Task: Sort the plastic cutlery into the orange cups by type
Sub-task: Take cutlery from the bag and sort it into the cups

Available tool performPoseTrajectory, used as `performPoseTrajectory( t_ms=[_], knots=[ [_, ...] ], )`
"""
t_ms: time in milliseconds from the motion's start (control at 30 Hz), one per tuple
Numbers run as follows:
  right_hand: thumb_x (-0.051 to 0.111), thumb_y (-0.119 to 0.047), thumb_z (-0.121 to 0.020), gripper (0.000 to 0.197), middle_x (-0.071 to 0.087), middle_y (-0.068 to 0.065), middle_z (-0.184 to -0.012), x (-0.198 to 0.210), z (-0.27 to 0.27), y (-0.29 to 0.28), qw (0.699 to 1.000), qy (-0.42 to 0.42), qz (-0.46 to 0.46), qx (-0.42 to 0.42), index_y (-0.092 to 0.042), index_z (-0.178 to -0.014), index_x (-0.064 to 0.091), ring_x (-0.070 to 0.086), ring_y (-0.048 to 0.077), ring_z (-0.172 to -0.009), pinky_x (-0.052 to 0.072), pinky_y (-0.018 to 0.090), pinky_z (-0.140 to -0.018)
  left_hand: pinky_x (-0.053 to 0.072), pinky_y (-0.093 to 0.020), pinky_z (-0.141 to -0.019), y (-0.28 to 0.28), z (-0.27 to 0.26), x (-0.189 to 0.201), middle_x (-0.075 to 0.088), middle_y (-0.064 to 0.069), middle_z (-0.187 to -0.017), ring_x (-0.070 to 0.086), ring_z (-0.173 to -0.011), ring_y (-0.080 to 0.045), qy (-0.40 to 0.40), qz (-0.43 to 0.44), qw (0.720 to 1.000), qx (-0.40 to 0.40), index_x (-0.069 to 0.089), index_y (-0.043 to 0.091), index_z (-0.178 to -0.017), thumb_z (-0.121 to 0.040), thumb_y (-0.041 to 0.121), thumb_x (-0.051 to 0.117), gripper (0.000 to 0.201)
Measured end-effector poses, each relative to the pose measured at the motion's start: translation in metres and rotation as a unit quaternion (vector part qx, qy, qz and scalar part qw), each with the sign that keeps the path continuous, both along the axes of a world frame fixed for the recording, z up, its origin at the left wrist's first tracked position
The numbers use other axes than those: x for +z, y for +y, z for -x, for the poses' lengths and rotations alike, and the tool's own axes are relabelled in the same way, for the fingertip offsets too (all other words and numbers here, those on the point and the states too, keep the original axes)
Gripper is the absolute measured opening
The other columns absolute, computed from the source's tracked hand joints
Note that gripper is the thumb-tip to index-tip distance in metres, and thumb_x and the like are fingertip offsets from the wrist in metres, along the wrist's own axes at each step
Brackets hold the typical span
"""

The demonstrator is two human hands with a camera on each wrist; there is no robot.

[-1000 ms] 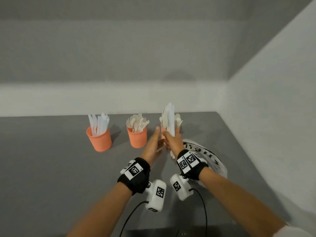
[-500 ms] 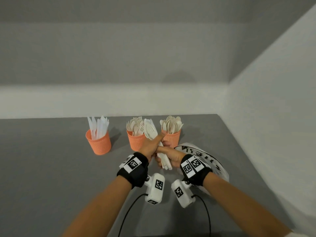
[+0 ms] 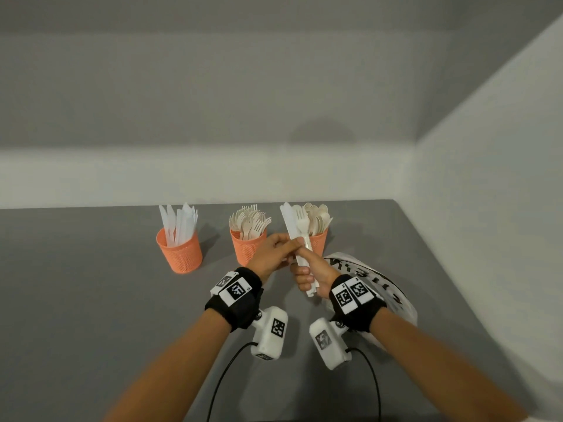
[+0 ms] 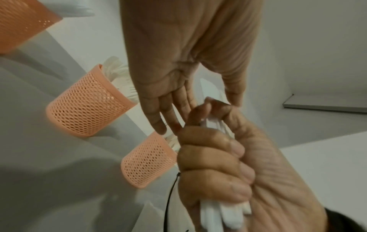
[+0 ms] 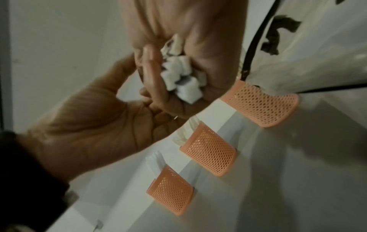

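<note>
Clutching a mixed bundle of white plastic cutlery (image 3: 300,239), the right hand (image 3: 313,271) has its fingers wrapped tight round the handles, a fork and a flat knife-like piece standing up in front of the right orange mesh cup (image 3: 318,243). The left hand (image 3: 269,254) reaches across, fingertips pinching at the bundle's middle, likely to pull one piece free. Most of the job looks done: knives fill the left orange mesh cup (image 3: 179,252), forks the middle orange mesh cup (image 3: 245,246), spoons the right one. What's left is this handful, plus whatever the white printed plastic bag (image 3: 377,284) beside the right wrist may hide. On the grey tabletop (image 3: 91,300) nothing loose shows. The head view reads the types; the right-wrist view shows only the square handle ends (image 5: 182,78) in the fist, and the left-wrist view shows the knuckles clenched.
</note>
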State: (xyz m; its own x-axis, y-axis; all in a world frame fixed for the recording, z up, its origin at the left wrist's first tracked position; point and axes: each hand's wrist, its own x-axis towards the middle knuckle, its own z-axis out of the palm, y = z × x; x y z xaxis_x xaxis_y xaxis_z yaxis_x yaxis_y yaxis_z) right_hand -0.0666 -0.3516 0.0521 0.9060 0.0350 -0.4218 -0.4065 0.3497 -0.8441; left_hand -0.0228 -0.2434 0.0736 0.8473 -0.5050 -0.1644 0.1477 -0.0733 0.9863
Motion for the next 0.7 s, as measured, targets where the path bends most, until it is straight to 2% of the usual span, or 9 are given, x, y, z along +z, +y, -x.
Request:
performPoseTrajectory(
  t_ms=[100,200,300,367,467,600,700],
  knots=[
    [0.041,-0.045,-0.093,0.038,0.028,-0.009,-0.033,0.0,0.004,-0.003,0.999,0.005,-0.025,0.039,-0.017,-0.069,0.047,0.023,0.003,-0.025,0.02,0.012,-0.029,0.051,-0.021,-0.066,0.004,-0.002,0.0,0.06,0.005,-0.056,0.053,-0.049,-0.006,-0.006,0.033,0.999,0.017,0.058,0.015,-0.074,-0.091,0.02,0.057,0.018],
    [0.043,-0.049,-0.092,0.035,0.03,-0.008,-0.034,-0.002,0.005,-0.004,0.998,0.011,-0.027,0.05,-0.018,-0.077,0.051,0.024,0.002,-0.026,0.021,0.013,-0.029,0.05,-0.02,-0.056,0.003,-0.008,-0.004,0.063,-0.001,-0.063,0.055,-0.049,-0.011,-0.009,0.033,0.998,0.057,0.058,0.011,-0.077,-0.088,0.018,0.06,0.014],
    [0.044,-0.049,-0.092,0.033,0.036,-0.008,-0.039,-0.004,0.004,-0.004,0.999,0.004,0.005,0.044,-0.019,-0.085,0.055,0.026,0.002,-0.028,0.025,0.013,-0.03,0.046,-0.018,-0.045,0.0,-0.012,-0.007,0.062,-0.007,-0.068,0.054,-0.039,-0.005,-0.011,0.034,0.996,0.088,0.057,0.008,-0.08,-0.083,0.015,0.067,0.013],
    [0.046,-0.048,-0.091,0.031,0.044,-0.006,-0.044,-0.005,0.003,-0.004,0.998,-0.013,0.044,0.039,-0.019,-0.088,0.055,0.03,0.003,-0.029,0.028,0.013,-0.032,0.045,-0.018,-0.042,-0.003,-0.015,-0.008,0.063,-0.008,-0.068,0.055,-0.039,-0.006,-0.016,0.028,0.994,0.101,0.057,0.007,-0.079,-0.08,0.013,0.071,0.015],
    [0.045,-0.046,-0.093,0.029,0.053,-0.001,-0.055,-0.006,0.002,-0.006,0.996,-0.036,0.077,0.025,-0.02,-0.091,0.055,0.038,0.004,-0.031,0.033,0.013,-0.033,0.05,-0.023,-0.046,-0.006,-0.022,-0.013,0.063,-0.011,-0.068,0.058,-0.043,-0.01,-0.033,0.001,0.993,0.113,0.058,0.005,-0.079,-0.082,0.009,0.068,0.012],
    [0.04,-0.045,-0.095,0.029,0.054,0.003,-0.065,-0.011,0.001,-0.005,0.997,-0.046,0.067,0.0,-0.022,-0.095,0.057,0.041,0.005,-0.033,0.034,0.014,-0.033,0.056,-0.023,-0.058,-0.005,-0.028,-0.019,0.062,-0.011,-0.07,0.061,-0.058,-0.019,-0.037,-0.008,0.992,0.117,0.058,0.004,-0.075,-0.088,0.007,0.058,0.014],
    [0.04,-0.043,-0.096,0.026,0.054,0.003,-0.064,-0.014,-0.001,-0.004,0.997,-0.052,0.059,-0.013,-0.024,-0.096,0.057,0.04,0.005,-0.033,0.034,0.014,-0.033,0.056,-0.021,-0.061,-0.004,-0.029,-0.022,0.064,-0.01,-0.075,0.063,-0.064,-0.018,-0.036,-0.009,0.994,0.101,0.061,-0.004,-0.089,-0.091,0.011,0.055,0.017]
  ],
)
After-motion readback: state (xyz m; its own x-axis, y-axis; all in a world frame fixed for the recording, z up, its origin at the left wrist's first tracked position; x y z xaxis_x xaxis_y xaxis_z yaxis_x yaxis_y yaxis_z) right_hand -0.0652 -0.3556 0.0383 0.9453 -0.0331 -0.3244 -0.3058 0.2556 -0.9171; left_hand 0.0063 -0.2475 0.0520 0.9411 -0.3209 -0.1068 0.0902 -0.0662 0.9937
